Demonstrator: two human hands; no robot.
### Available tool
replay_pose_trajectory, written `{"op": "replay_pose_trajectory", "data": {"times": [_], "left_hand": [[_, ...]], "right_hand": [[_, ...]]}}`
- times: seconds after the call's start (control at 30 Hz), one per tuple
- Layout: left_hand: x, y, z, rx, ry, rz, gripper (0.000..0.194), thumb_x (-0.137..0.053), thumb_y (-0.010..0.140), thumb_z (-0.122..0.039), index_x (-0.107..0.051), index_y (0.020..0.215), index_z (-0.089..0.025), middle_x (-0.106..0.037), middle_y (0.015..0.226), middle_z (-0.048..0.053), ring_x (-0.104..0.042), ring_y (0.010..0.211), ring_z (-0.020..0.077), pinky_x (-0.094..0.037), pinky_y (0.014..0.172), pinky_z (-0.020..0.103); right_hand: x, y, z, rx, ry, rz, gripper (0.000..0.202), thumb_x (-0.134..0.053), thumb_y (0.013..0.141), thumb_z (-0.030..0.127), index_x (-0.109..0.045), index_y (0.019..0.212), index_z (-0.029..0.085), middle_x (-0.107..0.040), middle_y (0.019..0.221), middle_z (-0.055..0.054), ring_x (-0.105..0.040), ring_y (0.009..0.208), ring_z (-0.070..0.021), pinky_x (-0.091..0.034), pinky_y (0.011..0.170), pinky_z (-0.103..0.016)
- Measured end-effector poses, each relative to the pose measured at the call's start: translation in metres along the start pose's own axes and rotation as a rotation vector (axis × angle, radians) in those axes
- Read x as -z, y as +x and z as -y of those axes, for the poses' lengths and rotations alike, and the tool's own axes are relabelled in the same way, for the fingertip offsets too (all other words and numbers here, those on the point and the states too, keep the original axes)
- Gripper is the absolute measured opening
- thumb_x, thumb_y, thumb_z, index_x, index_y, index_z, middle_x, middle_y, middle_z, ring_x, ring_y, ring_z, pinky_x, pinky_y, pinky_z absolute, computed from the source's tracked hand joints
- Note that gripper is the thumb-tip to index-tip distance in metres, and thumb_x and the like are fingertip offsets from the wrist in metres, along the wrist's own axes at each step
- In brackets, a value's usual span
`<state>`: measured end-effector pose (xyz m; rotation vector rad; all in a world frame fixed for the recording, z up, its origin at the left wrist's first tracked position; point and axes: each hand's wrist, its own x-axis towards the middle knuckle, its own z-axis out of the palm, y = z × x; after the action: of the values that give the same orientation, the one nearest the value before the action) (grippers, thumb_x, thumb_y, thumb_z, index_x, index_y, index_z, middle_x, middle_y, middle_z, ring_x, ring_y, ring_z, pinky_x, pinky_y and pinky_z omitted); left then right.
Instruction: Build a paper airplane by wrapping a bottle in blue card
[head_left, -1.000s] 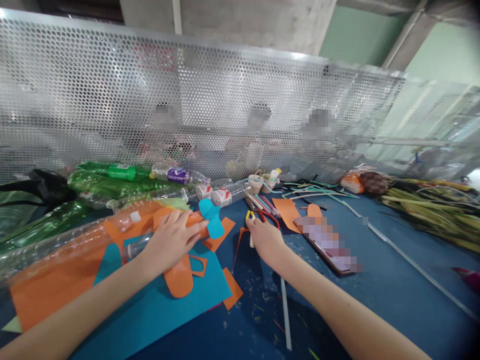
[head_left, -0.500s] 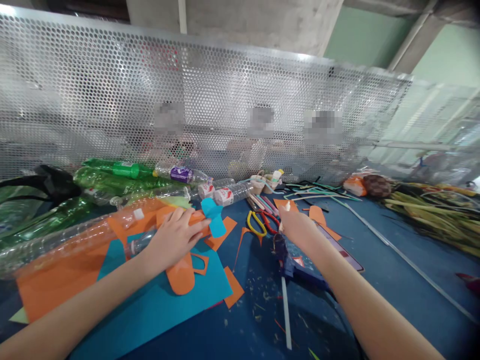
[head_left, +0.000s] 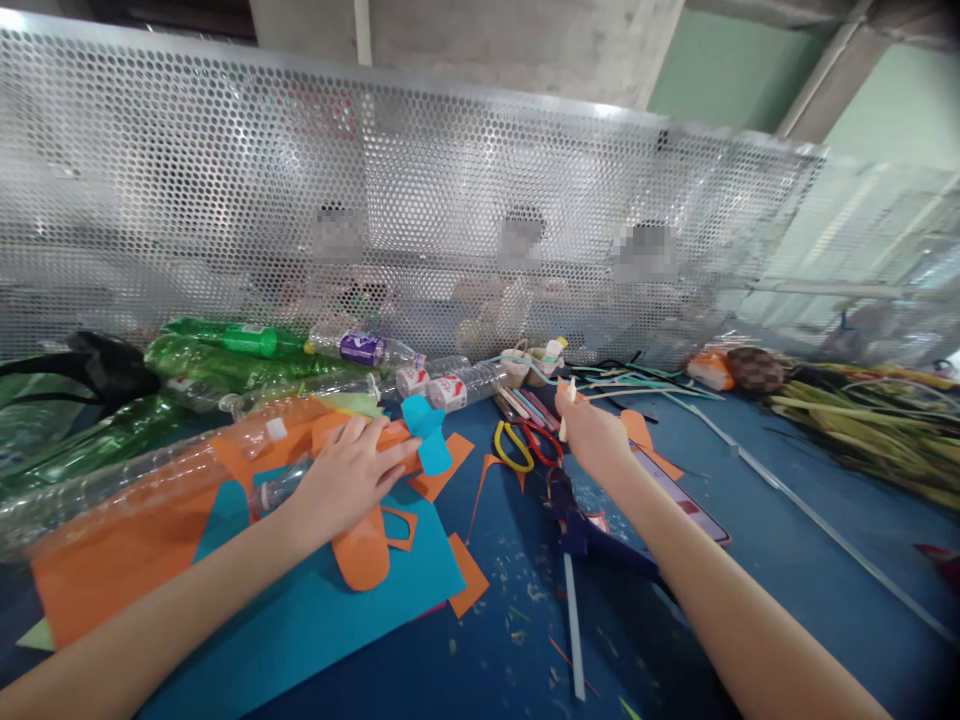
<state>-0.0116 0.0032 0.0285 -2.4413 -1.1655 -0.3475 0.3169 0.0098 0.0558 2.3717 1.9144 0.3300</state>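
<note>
My left hand (head_left: 349, 475) lies with outstretched fingers on orange cut paper, its fingertips beside a blue paper cutout (head_left: 427, 435). Below it, a rounded orange paper strip (head_left: 361, 555) rests on a blue sheet (head_left: 322, 635). My right hand (head_left: 596, 435) is closed around a thin cream-coloured stick (head_left: 568, 405), whose kind I cannot make out. Close under that hand is a dark blue glue gun (head_left: 577, 530) with a pale glue stick (head_left: 574, 630) jutting from it. Scissors with yellow and red handles (head_left: 514, 448) lie just left of my right hand.
Green bottles (head_left: 217, 360) and clear bottles (head_left: 457, 388) lie along the perforated metal screen (head_left: 450, 180). A phone (head_left: 694, 505) is beside my right forearm. Dry green stalks (head_left: 870, 425) lie at right, near a long pale strip (head_left: 780, 485). People are blurred behind the screen.
My right hand has shifted slightly up and tilted, and more of the cream-coloured stick shows. My left hand stays in place on the orange paper.
</note>
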Motion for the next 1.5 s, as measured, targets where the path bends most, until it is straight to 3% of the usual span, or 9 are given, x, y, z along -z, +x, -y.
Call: {"op": "replay_pose_trajectory", "data": {"times": [0.17, 0.33, 0.6, 0.83, 1.0, 1.17, 1.27, 1.37, 1.5], "left_hand": [[-0.002, -0.001, 0.001, -0.009, -0.009, -0.028, 0.033, -0.043, 0.097, -0.038, -0.058, 0.127, -0.037, -0.05, 0.128, 0.014, -0.047, 0.104, 0.0323, -0.045, 0.084, 0.046], [-0.003, -0.001, 0.002, 0.0, -0.038, -0.038, 0.034, -0.042, 0.097, -0.039, -0.058, 0.127, -0.037, -0.051, 0.127, 0.013, -0.047, 0.104, 0.0317, -0.046, 0.084, 0.046], [-0.002, 0.0, 0.002, 0.0, -0.057, -0.027, 0.033, -0.042, 0.097, -0.036, -0.06, 0.126, -0.036, -0.051, 0.127, 0.013, -0.047, 0.104, 0.0334, -0.045, 0.084, 0.048], [-0.002, -0.001, 0.001, 0.014, -0.069, -0.009, 0.034, -0.041, 0.098, -0.038, -0.058, 0.127, -0.036, -0.05, 0.128, 0.013, -0.047, 0.107, 0.0331, -0.044, 0.085, 0.048], [-0.004, -0.002, 0.002, 0.008, -0.059, -0.018, 0.034, -0.04, 0.098, -0.04, -0.057, 0.127, -0.036, -0.051, 0.127, 0.012, -0.046, 0.109, 0.0325, -0.044, 0.087, 0.047], [-0.004, -0.002, 0.001, 0.007, -0.065, -0.018, 0.035, -0.039, 0.098, -0.04, -0.057, 0.128, -0.035, -0.051, 0.125, 0.013, -0.045, 0.111, 0.0337, -0.044, 0.087, 0.048], [-0.004, -0.002, 0.002, 0.004, -0.073, -0.017, 0.035, -0.039, 0.098, -0.04, -0.056, 0.129, -0.037, -0.05, 0.128, 0.012, -0.045, 0.112, 0.0334, -0.044, 0.087, 0.048], [-0.003, -0.001, 0.003, -0.02, -0.093, -0.027, 0.034, -0.042, 0.097, -0.037, -0.056, 0.128, -0.038, -0.05, 0.125, 0.011, -0.045, 0.109, 0.032, -0.044, 0.086, 0.046], [0.002, 0.001, 0.005, -0.097, -0.142, -0.027, 0.031, -0.046, 0.096, -0.034, -0.059, 0.123, -0.036, -0.052, 0.12, 0.011, -0.046, 0.102, 0.0291, -0.044, 0.085, 0.044]], "right_hand": [[-0.015, 0.008, -0.013, 0.039, 0.025, 0.035, 0.031, -0.044, 0.086, -0.001, -0.053, 0.111, 0.015, -0.069, 0.1, -0.013, -0.068, 0.092, -0.024, -0.04, 0.065, -0.028], [-0.017, 0.012, -0.028, 0.075, 0.076, 0.01, 0.023, -0.049, 0.088, 0.01, -0.052, 0.11, 0.015, -0.067, 0.1, -0.014, -0.066, 0.09, -0.0239, -0.038, 0.066, -0.028], [-0.026, 0.015, -0.027, 0.223, 0.272, -0.02, 0.017, -0.05, 0.084, 0.008, -0.056, 0.096, 0.019, -0.065, 0.09, -0.007, -0.062, 0.076, -0.0173, -0.039, 0.065, -0.024], [-0.03, 0.022, -0.045, 0.149, 0.469, -0.212, 0.018, -0.052, 0.08, 0.013, -0.054, 0.097, 0.018, -0.06, 0.091, -0.008, -0.058, 0.076, -0.0199, -0.04, 0.068, -0.027], [-0.018, 0.028, -0.049, 0.091, 0.667, -0.37, 0.025, -0.043, 0.082, 0.012, -0.045, 0.106, 0.017, -0.062, 0.099, -0.011, -0.061, 0.09, -0.0219, -0.043, 0.077, -0.03], [0.006, 0.014, -0.014, 0.227, 0.844, -0.386, 0.02, -0.046, 0.084, 0.018, -0.042, 0.103, 0.023, -0.063, 0.107, -0.007, -0.062, 0.099, -0.0201, -0.045, 0.085, -0.032], [0.022, 0.0, 0.026, 0.398, 1.009, -0.402, 0.012, -0.046, 0.086, 0.019, -0.045, 0.098, 0.022, -0.063, 0.101, -0.006, -0.061, 0.096, -0.0205, -0.045, 0.085, -0.031], [0.035, -0.001, 0.07, 0.514, 0.962, -0.448, 0.012, -0.043, 0.088, 0.019, -0.052, 0.097, 0.02, -0.063, 0.09, -0.004, -0.06, 0.082, -0.0191, -0.044, 0.077, -0.028], [0.039, 0.019, 0.123, 0.7, 0.946, -0.315, 0.023, -0.043, 0.085, 0.01, -0.056, 0.102, 0.019, -0.066, 0.102, -0.005, -0.059, 0.09, -0.0176, -0.042, 0.079, -0.025]]}}
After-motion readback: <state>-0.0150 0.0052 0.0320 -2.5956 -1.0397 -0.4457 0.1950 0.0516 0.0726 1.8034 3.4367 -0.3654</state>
